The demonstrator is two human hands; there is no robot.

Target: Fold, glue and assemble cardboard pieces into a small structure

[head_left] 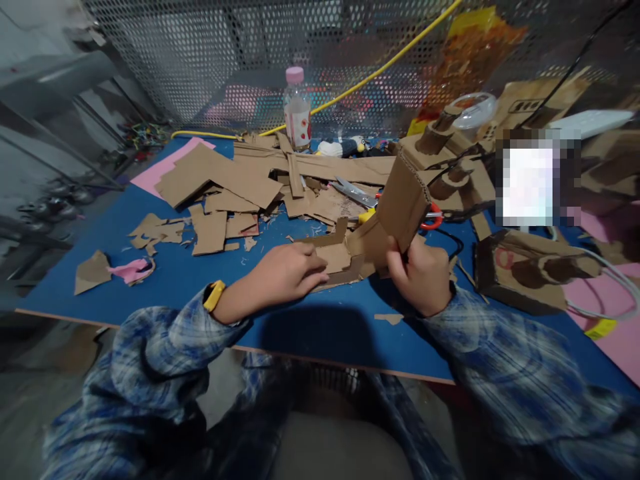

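Observation:
A cut and folded piece of brown cardboard (370, 247) lies in front of me, its right part standing up as a tall, tilted flap. My right hand (423, 273) grips the base of that flap, thumb on the near face and the other fingers mostly hidden behind. Over the low left end of the piece lies my left hand (295, 270), fingers stretched out and resting on the cardboard. Just behind the flap are scissors (355, 193) with grey blades and a red-handled tool (433, 217), partly covered.
Cardboard scraps (210, 230) cover the table's left and back. A pink-capped bottle (298, 110) stands by the perforated metal screen (200, 60). To the right are cardboard constructions with round tubes (525, 270), a blurred-out bright screen (527, 180) and a pale cable (617, 270).

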